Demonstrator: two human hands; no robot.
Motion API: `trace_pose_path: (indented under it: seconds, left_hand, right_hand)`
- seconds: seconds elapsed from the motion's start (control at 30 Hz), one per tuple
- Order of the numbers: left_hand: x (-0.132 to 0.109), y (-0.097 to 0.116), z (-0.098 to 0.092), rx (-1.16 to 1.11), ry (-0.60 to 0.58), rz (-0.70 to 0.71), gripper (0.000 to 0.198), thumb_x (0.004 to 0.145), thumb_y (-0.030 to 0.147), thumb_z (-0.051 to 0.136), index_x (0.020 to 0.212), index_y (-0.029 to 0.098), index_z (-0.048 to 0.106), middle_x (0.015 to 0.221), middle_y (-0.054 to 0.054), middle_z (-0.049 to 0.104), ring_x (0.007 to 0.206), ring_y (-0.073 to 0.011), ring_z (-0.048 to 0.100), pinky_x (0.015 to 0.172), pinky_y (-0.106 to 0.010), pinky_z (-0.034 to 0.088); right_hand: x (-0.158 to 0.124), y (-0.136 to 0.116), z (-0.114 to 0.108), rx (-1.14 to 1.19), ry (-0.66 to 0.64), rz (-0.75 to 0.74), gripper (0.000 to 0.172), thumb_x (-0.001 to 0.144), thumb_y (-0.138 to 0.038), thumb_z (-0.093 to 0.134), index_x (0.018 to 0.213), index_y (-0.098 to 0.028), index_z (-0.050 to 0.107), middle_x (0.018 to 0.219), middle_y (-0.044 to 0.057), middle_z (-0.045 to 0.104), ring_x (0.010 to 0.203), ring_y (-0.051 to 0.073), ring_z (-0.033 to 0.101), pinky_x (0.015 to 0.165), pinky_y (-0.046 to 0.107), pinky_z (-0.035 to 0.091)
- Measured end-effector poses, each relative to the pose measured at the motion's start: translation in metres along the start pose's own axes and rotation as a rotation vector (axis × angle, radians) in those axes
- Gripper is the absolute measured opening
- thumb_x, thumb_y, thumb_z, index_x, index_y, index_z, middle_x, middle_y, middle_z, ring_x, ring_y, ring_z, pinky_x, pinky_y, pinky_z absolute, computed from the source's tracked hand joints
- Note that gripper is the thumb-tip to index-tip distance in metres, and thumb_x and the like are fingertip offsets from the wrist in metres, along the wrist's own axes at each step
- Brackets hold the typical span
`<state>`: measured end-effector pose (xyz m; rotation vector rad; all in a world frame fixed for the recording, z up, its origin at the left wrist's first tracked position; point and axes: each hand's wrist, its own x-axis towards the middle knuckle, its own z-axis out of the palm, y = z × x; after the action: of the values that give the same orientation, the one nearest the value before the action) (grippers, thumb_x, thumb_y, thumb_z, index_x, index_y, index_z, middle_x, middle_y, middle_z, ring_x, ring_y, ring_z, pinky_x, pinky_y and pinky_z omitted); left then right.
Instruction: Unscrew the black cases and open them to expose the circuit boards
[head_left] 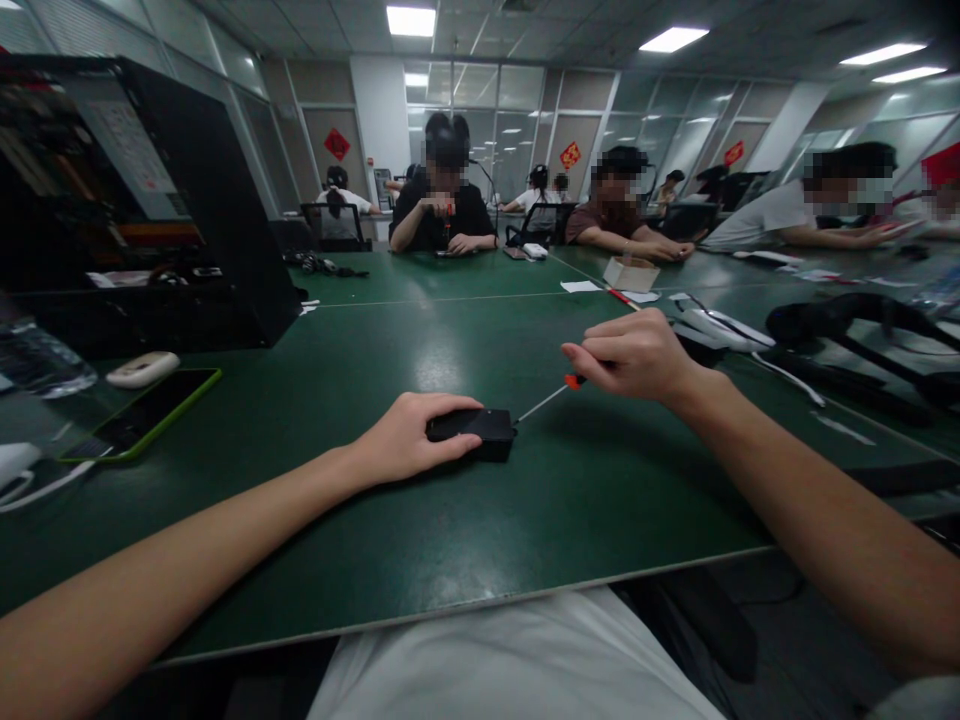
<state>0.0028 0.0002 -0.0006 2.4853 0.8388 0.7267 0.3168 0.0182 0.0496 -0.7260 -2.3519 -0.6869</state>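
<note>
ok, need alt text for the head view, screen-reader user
A person's left hand grips a small black box on a green table; the right hand holds a screwdriver, its tip at or near the box's end. Other people sit beyond.

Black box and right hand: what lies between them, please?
In the head view, the screwdriver lies there, reaching from the right hand to the right end of the black box.
</note>
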Motion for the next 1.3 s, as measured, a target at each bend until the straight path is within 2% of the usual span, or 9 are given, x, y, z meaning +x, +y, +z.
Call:
trace_pose_path:
  seconds: [0.27,0.47,0.57,0.7,0.87,0.97,1.03,1.2,1.3]
  left_hand:
    - [0.0,0.005,0.0,-0.023,-0.017,-0.022,0.038,0.086,0.039,0.073,0.117,0.016,0.072,0.109,-0.008,0.077,0.094,-0.0219,0.07,0.084,-0.03,0.051]
    - [0.0,0.01,0.003,-0.037,0.004,-0.068,0.035,0.086,0.039,0.074,0.112,0.016,0.073,0.104,-0.006,0.076,0.09,-0.021,0.069,0.081,-0.029,0.049]
    - [0.001,0.011,0.003,-0.038,0.005,-0.075,0.033,0.086,0.038,0.074,0.11,0.016,0.073,0.104,-0.006,0.075,0.089,-0.0212,0.068,0.081,-0.03,0.049]
    - [0.001,0.011,0.003,-0.028,-0.007,-0.068,0.032,0.087,0.039,0.072,0.11,0.017,0.072,0.105,-0.007,0.075,0.09,-0.0219,0.067,0.082,-0.031,0.048]
    - [0.001,0.011,0.001,-0.025,-0.018,-0.068,0.033,0.088,0.04,0.071,0.111,0.016,0.071,0.104,-0.007,0.074,0.09,-0.0214,0.066,0.081,-0.03,0.048]
    - [0.001,0.011,0.001,-0.024,-0.019,-0.057,0.032,0.088,0.039,0.071,0.111,0.017,0.071,0.103,-0.006,0.073,0.089,-0.0207,0.065,0.08,-0.03,0.047]
    - [0.002,0.011,0.001,-0.026,-0.017,-0.053,0.032,0.088,0.039,0.07,0.11,0.017,0.071,0.102,-0.005,0.073,0.088,-0.0204,0.065,0.079,-0.029,0.047]
    - [0.002,0.011,0.002,-0.025,-0.007,-0.065,0.031,0.088,0.04,0.071,0.108,0.017,0.072,0.102,-0.005,0.074,0.088,-0.0204,0.066,0.079,-0.029,0.047]
    - [0.002,0.011,0.003,-0.025,-0.007,-0.063,0.031,0.088,0.04,0.07,0.108,0.017,0.072,0.102,-0.005,0.074,0.089,-0.0207,0.066,0.079,-0.029,0.047]
  right_hand:
    - [0.001,-0.005,0.019,0.2,-0.048,0.054,0.053,0.101,-0.028,0.045,0.049,-0.018,0.049,0.045,-0.003,0.047,0.04,0.006,0.037,0.045,0.026,0.027]
    - [0.005,-0.015,0.002,-0.092,0.187,-0.119,0.051,0.095,-0.021,0.054,0.046,-0.018,0.043,0.044,-0.002,0.046,0.042,0.008,0.036,0.045,0.028,0.024]
    - [0.008,-0.022,-0.009,-0.164,0.191,-0.131,0.052,0.094,-0.024,0.056,0.045,-0.018,0.04,0.043,-0.002,0.043,0.043,0.009,0.033,0.046,0.03,0.023]
    - [0.009,-0.022,-0.004,-0.073,0.058,0.083,0.055,0.099,-0.033,0.048,0.046,-0.018,0.045,0.045,0.0,0.047,0.045,0.009,0.037,0.049,0.031,0.023]
    - [0.005,-0.009,0.029,0.301,-0.327,0.387,0.065,0.1,-0.048,0.039,0.044,-0.017,0.046,0.042,-0.002,0.034,0.043,0.007,0.023,0.052,0.031,0.023]
    - [0.002,-0.006,0.044,0.44,-0.421,0.469,0.066,0.099,-0.053,0.037,0.044,-0.017,0.049,0.042,-0.002,0.035,0.043,0.007,0.025,0.052,0.03,0.024]
    - [0.002,-0.006,0.046,0.423,-0.377,0.452,0.065,0.099,-0.051,0.035,0.045,-0.017,0.048,0.042,-0.001,0.037,0.043,0.007,0.027,0.052,0.03,0.023]
    - [0.003,-0.008,0.028,0.213,-0.092,0.275,0.059,0.099,-0.043,0.035,0.046,-0.018,0.044,0.046,0.002,0.045,0.047,0.01,0.038,0.053,0.03,0.024]
    - [0.004,-0.01,0.024,0.163,-0.094,0.299,0.06,0.099,-0.045,0.035,0.046,-0.018,0.043,0.046,0.002,0.044,0.047,0.01,0.037,0.053,0.031,0.023]
